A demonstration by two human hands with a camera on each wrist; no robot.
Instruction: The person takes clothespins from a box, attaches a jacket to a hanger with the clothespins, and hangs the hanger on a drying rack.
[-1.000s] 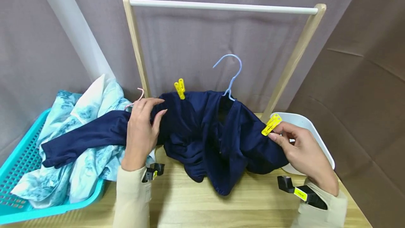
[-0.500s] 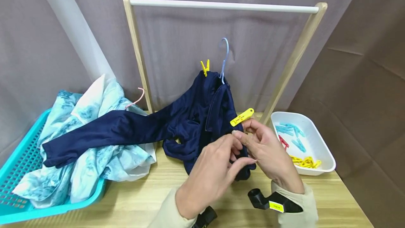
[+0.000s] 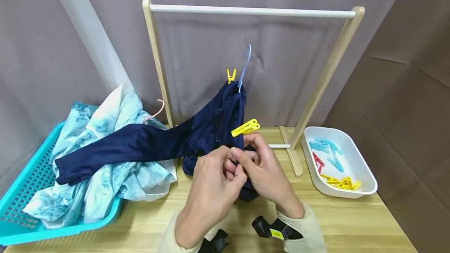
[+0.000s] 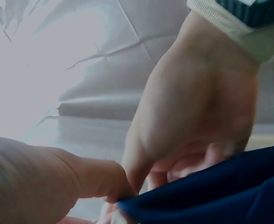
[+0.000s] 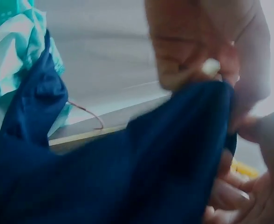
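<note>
A navy zip jacket (image 3: 204,132) hangs over a blue hanger (image 3: 248,62), its hook upright and free of the rail. One yellow clothespin (image 3: 231,77) clips the jacket near the hanger; another yellow clothespin (image 3: 246,128) sits on the edge nearer me. Just below it, my left hand (image 3: 210,190) and right hand (image 3: 270,173) meet, both pinching the navy fabric. In the left wrist view, thumb and fingers close on a fold of the jacket (image 4: 211,196). A long sleeve (image 3: 116,151) stretches left over the basket's laundry.
On the left, a turquoise basket (image 3: 33,171) holds blue-and-white cloth (image 3: 116,179) with a pink hanger (image 3: 156,113). The wooden rack (image 3: 327,75) with its white rail (image 3: 253,11) stands behind. At right is a white tray (image 3: 367,171) of blue, red and yellow clothespins.
My left hand left the sleeve side and came right, beside my right hand. The right hand moved left. The jacket and hanger turned sideways and rose; the tray came into full view.
</note>
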